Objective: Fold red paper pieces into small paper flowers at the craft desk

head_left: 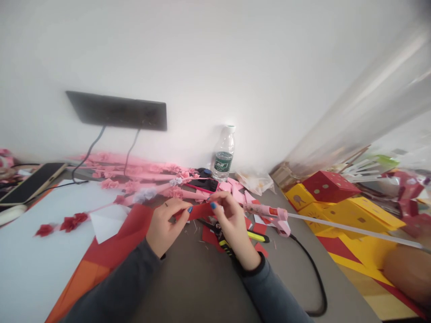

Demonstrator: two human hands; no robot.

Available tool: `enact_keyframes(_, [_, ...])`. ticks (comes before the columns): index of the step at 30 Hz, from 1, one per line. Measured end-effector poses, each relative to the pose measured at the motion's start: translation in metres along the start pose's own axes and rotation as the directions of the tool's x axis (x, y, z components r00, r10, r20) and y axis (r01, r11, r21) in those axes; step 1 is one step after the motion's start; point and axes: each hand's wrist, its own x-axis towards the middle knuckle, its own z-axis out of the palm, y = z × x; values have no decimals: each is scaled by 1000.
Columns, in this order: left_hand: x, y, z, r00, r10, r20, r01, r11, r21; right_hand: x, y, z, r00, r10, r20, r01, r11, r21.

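A strip of red paper [201, 211] is stretched between my two hands above the grey table. My left hand [168, 224] pinches its left end between thumb and forefinger. At the other end, my right hand [232, 224] grips the paper with thumb and fingers. Black-and-yellow pliers [225, 244] lie under my right hand, partly hidden by it. Red paper scraps [210, 237] are scattered around them. Just right of that hand rests a pink glue gun [282, 220], a long white glue stick [336, 226] extending from its back.
A water bottle [224, 154] stands against the wall. Pink paper-flower stems [134, 185] spread across the back left. Red and white sheets [111, 224] lie at left, near a phone [32, 183]. Yellow and red boxes [353, 213] fill the right, where another person's bare limb [409, 269] shows.
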Motion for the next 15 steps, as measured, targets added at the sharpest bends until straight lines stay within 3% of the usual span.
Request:
enact_keyframes(2, [1,2,0,1000,22,3,-22,1000,-13,-1,-1,1,993,-7,122,11,999,-35])
enact_keyframes(4, [1,3,0,1000,27,-17,-27,999,-19,-2,-2,2,991,-25,132,31,999,-44])
enact_keyframes(9, [3,-1,-3,994,-34,-100,30,999,-40,-1,-3,1,999,-27,-44,26,1000,-6])
enact_keyframes(12, [5,-4,-6,984,-152,-92,144,986,-83,1,-1,-2,984,25,-175,-20,999,27])
enact_keyframes(15, [7,-5,-8,966,-252,-64,238,955,-178,2,2,-4,974,115,-196,-107,993,50])
